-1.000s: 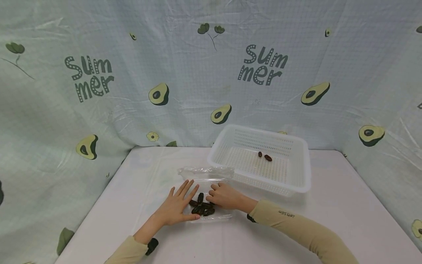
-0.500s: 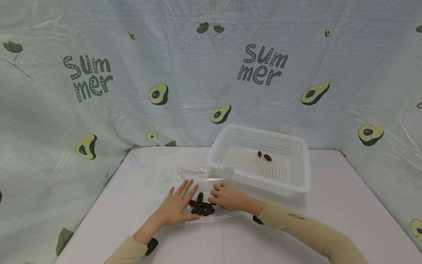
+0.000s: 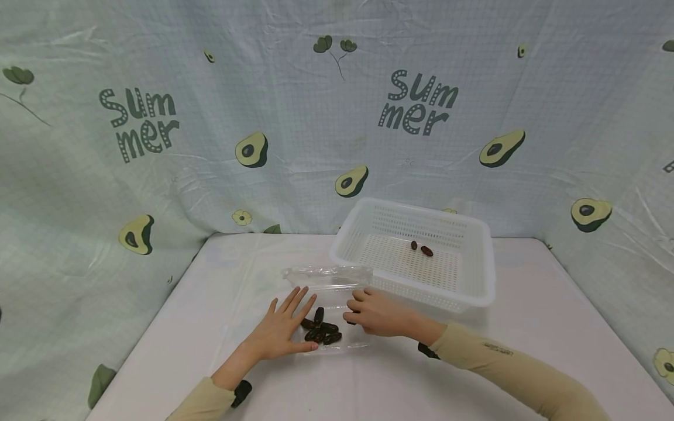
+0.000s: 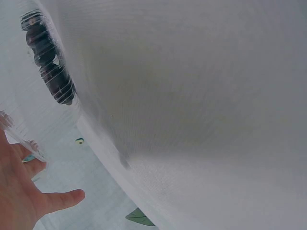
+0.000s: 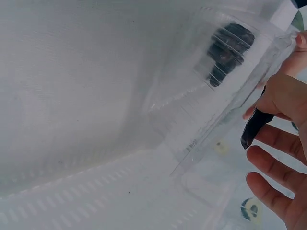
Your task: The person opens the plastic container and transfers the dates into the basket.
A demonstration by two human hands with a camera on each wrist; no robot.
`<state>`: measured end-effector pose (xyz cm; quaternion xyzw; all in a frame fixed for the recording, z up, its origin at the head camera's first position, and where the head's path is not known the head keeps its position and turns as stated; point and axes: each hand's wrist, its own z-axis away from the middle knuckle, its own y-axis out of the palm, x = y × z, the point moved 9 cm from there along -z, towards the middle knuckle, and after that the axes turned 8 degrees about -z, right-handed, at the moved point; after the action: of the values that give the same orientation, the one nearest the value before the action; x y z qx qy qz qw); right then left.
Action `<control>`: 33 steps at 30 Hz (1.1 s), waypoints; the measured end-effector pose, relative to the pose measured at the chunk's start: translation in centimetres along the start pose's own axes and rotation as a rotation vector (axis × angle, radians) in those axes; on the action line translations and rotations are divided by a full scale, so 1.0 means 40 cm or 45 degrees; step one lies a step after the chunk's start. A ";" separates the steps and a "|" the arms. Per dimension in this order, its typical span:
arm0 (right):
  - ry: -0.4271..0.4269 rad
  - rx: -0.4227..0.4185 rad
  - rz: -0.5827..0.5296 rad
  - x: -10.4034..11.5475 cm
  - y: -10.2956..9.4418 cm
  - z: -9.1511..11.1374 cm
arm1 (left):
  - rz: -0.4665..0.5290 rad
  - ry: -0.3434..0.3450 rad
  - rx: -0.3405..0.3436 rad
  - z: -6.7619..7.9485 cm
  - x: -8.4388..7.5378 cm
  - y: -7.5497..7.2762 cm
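A clear plastic box (image 3: 354, 345) with its lid (image 3: 329, 276) folded back lies on the table, holding several dark brown dates (image 3: 329, 328). My left hand (image 3: 276, 332) rests at the box's left side with fingers spread, the thumb along the near edge; the left wrist view also shows that hand (image 4: 21, 189) with its thumb extended. Over the right part of the box, my right hand (image 3: 383, 314) pinches a single date (image 5: 257, 125) between thumb and forefinger. The other fingers of this right hand (image 5: 288, 110) are loosely bent in the right wrist view.
Behind and right of the box stands a white perforated basket (image 3: 481, 263), with two dates (image 3: 427, 251) on its floor. A pale tablecloth (image 3: 310, 389) covers the table. A printed curtain (image 3: 295, 88) hangs around the back and sides.
My right hand has moved to the right, away from the pile, carrying a date out of it. The left hand has stayed in place.
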<state>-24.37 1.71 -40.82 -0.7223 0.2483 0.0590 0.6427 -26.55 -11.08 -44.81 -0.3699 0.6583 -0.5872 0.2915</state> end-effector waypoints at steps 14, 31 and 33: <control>0.034 -0.112 0.052 -0.051 -0.083 0.090 | -0.007 0.020 -0.030 -0.001 -0.003 -0.007; 0.179 -0.131 0.060 -0.165 -0.138 0.207 | -0.008 0.022 -0.041 0.001 -0.003 -0.006; 0.194 -0.139 0.077 -0.184 -0.144 0.222 | -0.003 0.021 -0.036 0.000 -0.003 -0.006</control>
<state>-26.19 12.58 -34.16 -0.7508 0.3146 0.0369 0.5796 -26.44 -10.99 -44.57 -0.3698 0.6685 -0.5813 0.2801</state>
